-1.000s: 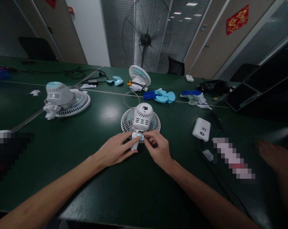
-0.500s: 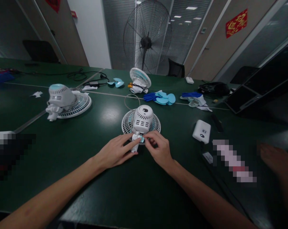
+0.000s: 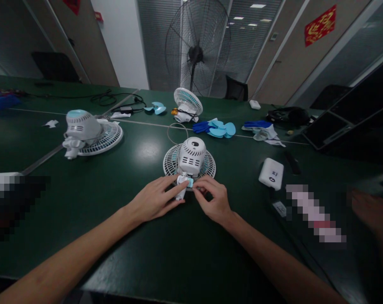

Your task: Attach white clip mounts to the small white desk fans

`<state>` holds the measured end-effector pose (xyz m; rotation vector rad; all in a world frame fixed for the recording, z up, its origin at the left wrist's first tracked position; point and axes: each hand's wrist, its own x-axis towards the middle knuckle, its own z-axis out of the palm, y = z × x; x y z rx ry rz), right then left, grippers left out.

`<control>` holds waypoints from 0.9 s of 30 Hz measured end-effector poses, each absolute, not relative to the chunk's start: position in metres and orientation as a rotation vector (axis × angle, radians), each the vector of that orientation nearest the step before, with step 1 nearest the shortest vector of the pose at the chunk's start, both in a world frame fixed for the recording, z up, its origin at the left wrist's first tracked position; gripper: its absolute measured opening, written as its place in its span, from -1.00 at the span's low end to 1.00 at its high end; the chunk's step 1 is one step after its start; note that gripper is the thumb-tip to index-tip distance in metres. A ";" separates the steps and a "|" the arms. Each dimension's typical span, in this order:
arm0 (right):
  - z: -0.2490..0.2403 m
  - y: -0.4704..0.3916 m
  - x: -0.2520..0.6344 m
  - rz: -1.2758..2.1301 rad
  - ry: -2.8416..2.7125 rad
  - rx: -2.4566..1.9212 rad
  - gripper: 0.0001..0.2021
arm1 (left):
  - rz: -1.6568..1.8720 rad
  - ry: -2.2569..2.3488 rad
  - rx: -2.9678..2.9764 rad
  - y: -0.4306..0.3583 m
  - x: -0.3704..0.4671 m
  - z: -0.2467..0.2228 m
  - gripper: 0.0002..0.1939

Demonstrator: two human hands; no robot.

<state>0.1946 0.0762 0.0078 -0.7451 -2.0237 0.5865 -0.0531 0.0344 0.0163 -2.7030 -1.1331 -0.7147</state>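
Note:
A small white fan [image 3: 193, 157] lies face down on the table in front of me, its round grille flat underneath. My left hand [image 3: 158, 197] is closed around the fan's white neck [image 3: 180, 193], with one finger reaching across it to a light-blue knob [image 3: 190, 182]. On the other side, my right hand [image 3: 214, 198] has thumb and forefinger pinched together at the right edge of that knob. The fingertips partly hide where they meet it.
Another white fan [image 3: 83, 131] lies face down to the left; a third [image 3: 187, 103] stands farther back. Light-blue fan blades [image 3: 222, 129], blue-and-white gloves [image 3: 261, 131] and a white box [image 3: 271, 173] with a cable lie around. Another person's hand [image 3: 370, 209] is at the right.
The view has shifted slightly. My right fingertips have drawn a little to the right, showing more of the light-blue knob. My left hand keeps its hold on the neck.

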 end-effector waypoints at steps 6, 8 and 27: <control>0.006 0.073 0.195 0.521 -2.044 -0.673 -0.84 | -0.730 -1.124 -2.709 0.034 -0.054 0.014 -0.46; 0.006 0.071 0.194 0.489 -2.064 -0.655 -0.82 | -0.725 -1.111 -2.714 0.034 -0.053 0.013 -0.47; 0.009 0.075 0.191 0.576 -1.957 -0.840 -0.89 | -0.736 -1.102 -2.702 0.034 -0.054 0.011 -0.48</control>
